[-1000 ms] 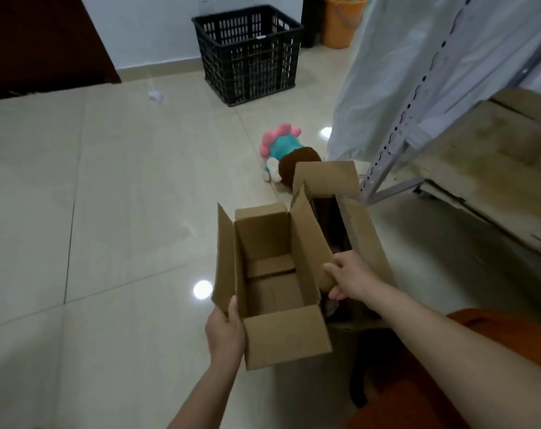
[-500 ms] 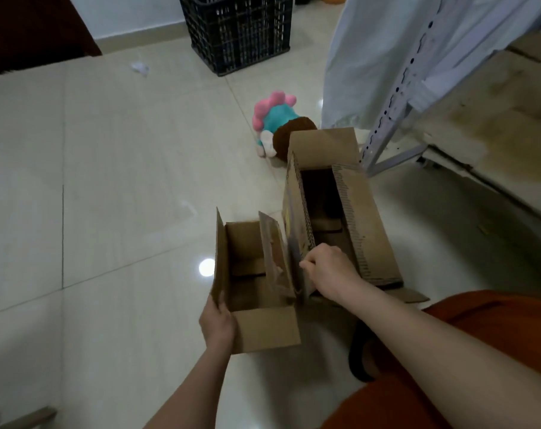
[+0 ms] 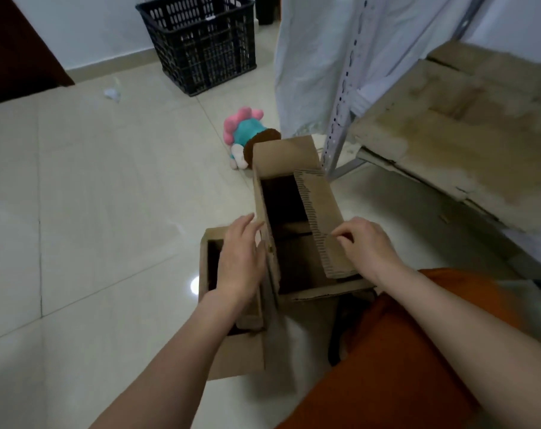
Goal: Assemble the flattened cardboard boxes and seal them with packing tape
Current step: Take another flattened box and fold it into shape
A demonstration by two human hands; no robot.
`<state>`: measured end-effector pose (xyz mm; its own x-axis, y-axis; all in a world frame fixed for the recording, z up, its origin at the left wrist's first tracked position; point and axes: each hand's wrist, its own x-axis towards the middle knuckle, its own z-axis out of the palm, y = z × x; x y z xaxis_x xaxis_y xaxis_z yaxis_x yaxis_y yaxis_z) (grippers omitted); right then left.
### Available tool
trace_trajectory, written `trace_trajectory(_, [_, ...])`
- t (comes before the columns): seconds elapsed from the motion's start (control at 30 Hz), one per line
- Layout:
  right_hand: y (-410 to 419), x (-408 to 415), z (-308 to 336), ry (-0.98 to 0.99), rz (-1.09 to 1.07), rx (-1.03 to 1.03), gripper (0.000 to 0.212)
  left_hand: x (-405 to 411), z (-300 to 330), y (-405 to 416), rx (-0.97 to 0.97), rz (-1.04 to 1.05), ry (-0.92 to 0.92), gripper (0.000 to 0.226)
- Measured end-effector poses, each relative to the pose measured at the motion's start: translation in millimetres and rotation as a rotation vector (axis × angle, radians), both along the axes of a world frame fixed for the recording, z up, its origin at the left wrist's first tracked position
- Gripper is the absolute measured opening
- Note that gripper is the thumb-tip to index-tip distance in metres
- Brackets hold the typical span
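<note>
**Both hands on two open cardboard boxes**

Now the left hand (image 3: 242, 258) lies flat, fingers straight, over the top of the small cardboard box (image 3: 232, 351) at lower centre of the frame. Just right of it stands the larger cardboard box (image 3: 294, 187), open, its flaps up. The right hand (image 3: 366, 246) rests on that box's right flap (image 3: 321, 224), fingers curled at the flap's corrugated edge. Behind, at upper centre, a plush toy (image 3: 247, 134) lies on the tiled floor (image 3: 92, 196), with a black crate (image 3: 201, 44) beyond it. Worn cardboard sheets (image 3: 464, 134) fill the right side
</note>
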<state>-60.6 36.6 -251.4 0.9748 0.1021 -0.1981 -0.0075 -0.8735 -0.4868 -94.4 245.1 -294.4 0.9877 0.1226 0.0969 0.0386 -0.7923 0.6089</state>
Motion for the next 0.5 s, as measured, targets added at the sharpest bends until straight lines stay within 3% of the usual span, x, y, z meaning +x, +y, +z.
trace_trajectory(0.2, [-66.0, -11.3, 31.8, -0.32, 0.002, -0.052, 0.024, 46.6, 43.7, -100.3, 0.084, -0.411, -0.265, 0.047])
trace_trajectory(0.3, [-108.5, -19.2, 41.9, -0.486, -0.081, -0.096, 0.024, 67.7, 62.4, -147.1, 0.072, -0.518, -0.389, 0.049])
trace_trajectory(0.37, [-133.0, -23.1, 47.1, -0.458, -0.168, -0.155, 0.031, 80.2, 76.3, -174.9, 0.119, -0.559, -0.385, 0.052])
trace_trajectory(0.5, [-166.3, -30.6, 47.8, -0.294, -0.267, -0.249, 0.048, 104.4, 88.6, -212.7, 0.374, -0.619, -0.192, 0.06])
